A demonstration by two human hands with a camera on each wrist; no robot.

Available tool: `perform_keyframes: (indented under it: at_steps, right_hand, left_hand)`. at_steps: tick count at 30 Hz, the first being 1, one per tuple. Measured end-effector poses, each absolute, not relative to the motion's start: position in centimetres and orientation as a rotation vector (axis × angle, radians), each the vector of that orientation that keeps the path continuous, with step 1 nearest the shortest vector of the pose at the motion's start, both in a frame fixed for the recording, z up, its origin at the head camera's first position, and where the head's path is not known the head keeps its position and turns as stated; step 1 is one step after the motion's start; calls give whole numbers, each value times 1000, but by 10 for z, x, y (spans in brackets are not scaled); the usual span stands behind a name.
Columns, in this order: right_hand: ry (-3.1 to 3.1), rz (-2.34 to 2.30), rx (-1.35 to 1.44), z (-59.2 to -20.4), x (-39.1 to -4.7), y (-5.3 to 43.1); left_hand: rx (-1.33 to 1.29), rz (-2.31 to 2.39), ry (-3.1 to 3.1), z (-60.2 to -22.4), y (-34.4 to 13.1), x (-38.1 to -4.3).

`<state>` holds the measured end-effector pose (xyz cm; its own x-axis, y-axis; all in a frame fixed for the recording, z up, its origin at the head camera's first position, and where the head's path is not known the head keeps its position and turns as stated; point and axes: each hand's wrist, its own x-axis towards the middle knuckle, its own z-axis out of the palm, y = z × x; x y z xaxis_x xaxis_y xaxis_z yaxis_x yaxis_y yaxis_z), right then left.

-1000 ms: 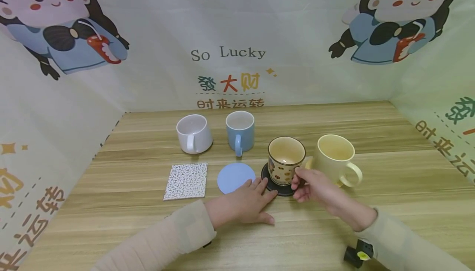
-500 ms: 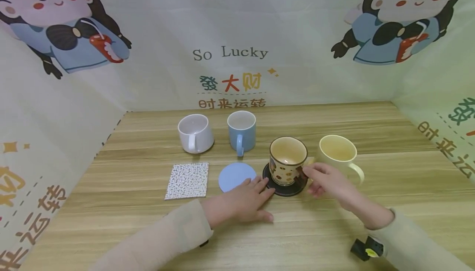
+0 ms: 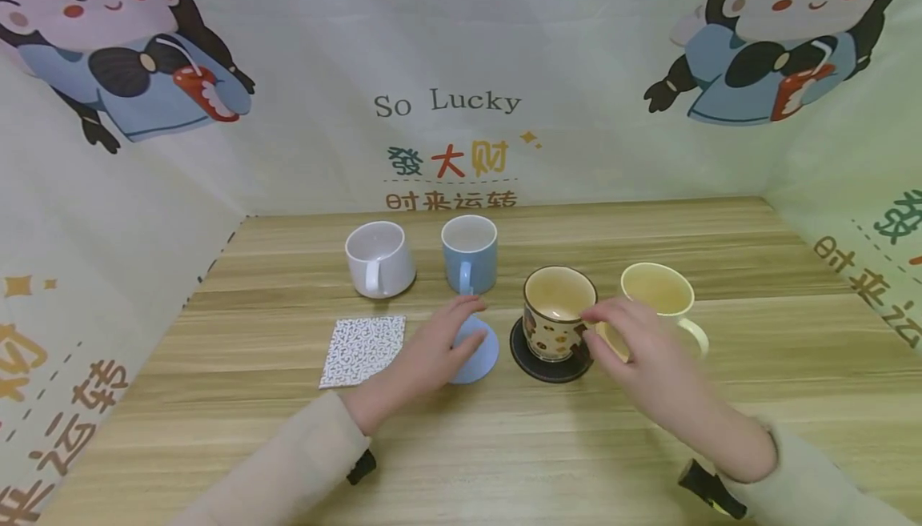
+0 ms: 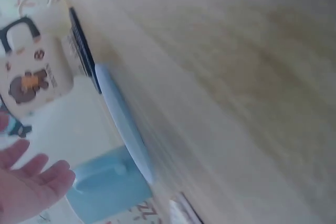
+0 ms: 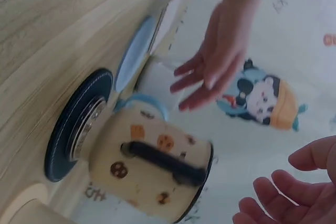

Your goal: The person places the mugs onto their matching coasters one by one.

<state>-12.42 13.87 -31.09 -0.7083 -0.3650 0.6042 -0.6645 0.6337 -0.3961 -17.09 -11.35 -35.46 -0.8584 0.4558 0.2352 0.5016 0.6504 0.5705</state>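
Observation:
A cream mug with a brown rim and small printed pictures stands upright on a round black coaster. My right hand is beside its dark handle, fingers loosely bent and apart from the mug in the right wrist view. My left hand hovers over a round blue coaster, partly covering it in the head view, with relaxed fingers and nothing in them. Just beyond its fingertips stands a light blue mug. A pale yellow mug is partly hidden behind the right hand.
A white mug stands at the back left of the wooden table. In front of it lies a square speckled coaster. A printed cloth closes off the back and sides.
My left hand has lifted off the black coaster's edge and moved left over the blue coaster. The right hand has let go of the cream mug's handle, which stays in place.

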Motion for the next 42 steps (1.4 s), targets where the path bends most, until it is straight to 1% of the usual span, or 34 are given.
perform_keyframes:
  at_steps: [4, 7, 13, 18, 24, 32, 39, 42]
  right_hand:
    - [-2143, 670, 1040, -324, -122, 119]
    - [-2131, 531, 1175, -334, -121, 105]
    - [-2521, 276, 1400, -350, -118, 83]
    - [-2845, 252, 1401, -359, -121, 70]
    - [-2951, 211, 1352, -366, -132, 60]
    - [-3057, 193, 1320, -366, -141, 55]
    - [-3076, 181, 1330, -369, -142, 56]
    - [-3072, 159, 1332, -371, -142, 56]
  left_hand:
    - [-512, -1308, -2752, -353, -119, -184]
    - [-321, -1464, -2784, -351, -122, -195]
    - [-100, -1626, -2733, -348, -121, -212]
    - [67, -1692, -2735, -348, -112, -224]
    - [133, -1643, -2784, -355, -104, -233]
    - [170, -1741, -2674, -362, -101, -239]
    - [231, -2168, -2350, -367, -95, -243]
    - [263, -2270, -2250, -370, -93, -244]
